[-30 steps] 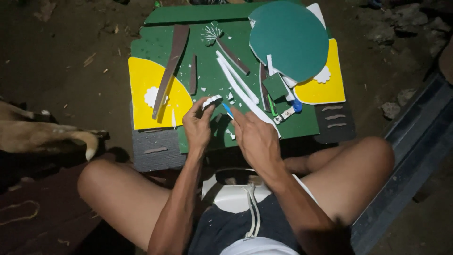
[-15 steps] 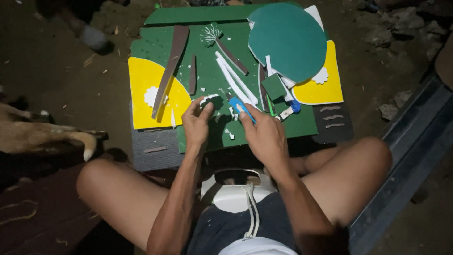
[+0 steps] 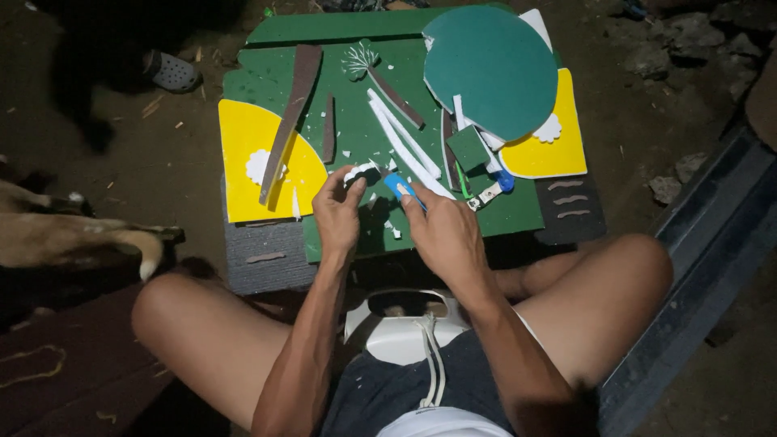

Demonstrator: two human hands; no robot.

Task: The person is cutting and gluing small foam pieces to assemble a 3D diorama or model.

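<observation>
A seated person looks down at a small green tabletop [image 3: 518, 218] set low between bare knees, on dark ground. The left hand [image 3: 338, 212] pinches a small dark-and-white foam piece [image 3: 361, 172] between thumb and fingertips, just above the tabletop's middle. The right hand [image 3: 443, 235] is closed around a blue cutter [image 3: 399, 187], its tip pointing toward the piece.

Much cutting looks done. A teal disc [image 3: 494, 69] lies at the far right over a yellow sheet [image 3: 558, 142]. Another yellow sheet [image 3: 243, 154], with a white scalloped shape on it, lies at the left under a long brown strip [image 3: 290, 121]. White strips [image 3: 401, 139], a palm-tree cutout [image 3: 360, 58] and a small green square [image 3: 468, 148] lie between. White scraps dot the board. Nothing looks glued together, so trimming and assembly seem left.

No containers are visible; every part lies loose on the tabletop.
</observation>
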